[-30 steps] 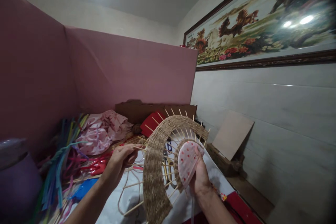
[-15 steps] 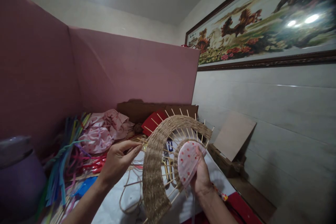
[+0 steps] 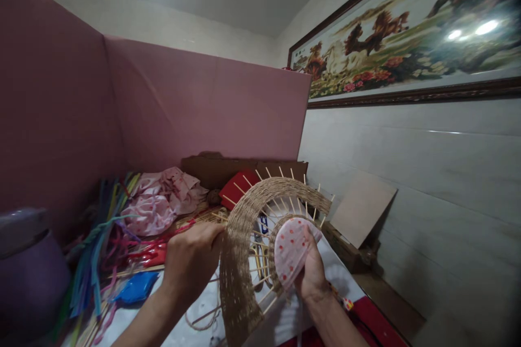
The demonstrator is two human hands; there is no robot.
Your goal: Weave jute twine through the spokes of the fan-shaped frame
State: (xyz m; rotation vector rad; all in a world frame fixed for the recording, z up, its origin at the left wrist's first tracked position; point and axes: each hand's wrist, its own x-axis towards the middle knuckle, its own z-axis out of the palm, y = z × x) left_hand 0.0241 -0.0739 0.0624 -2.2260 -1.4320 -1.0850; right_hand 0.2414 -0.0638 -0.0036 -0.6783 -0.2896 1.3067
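Note:
A half-round woven fan of brown twine on thin wooden sticks stands tilted in front of me. Its small inner half-disc wears white-pink cloth with red dots. My right hand grips that cloth-covered part, thumb on the front. At the fan's left outer edge, my left hand is closed, knuckles up, close to the stick ends. What its fingers pinch is hidden. A loop of twine lies on the table below. Through the gap between the woven bands I see yellow-handled scissors.
Left of the fan lie pink dotted cloth, a blue packet and colourful strips. A purple container stands at far left. Behind are a red piece and cardboard. A board leans against the right wall.
My left hand has turned from a pinch with the palm side showing to a knuckles-up closed hand, nearer the fan's edge. My right hand and the fan have barely moved.

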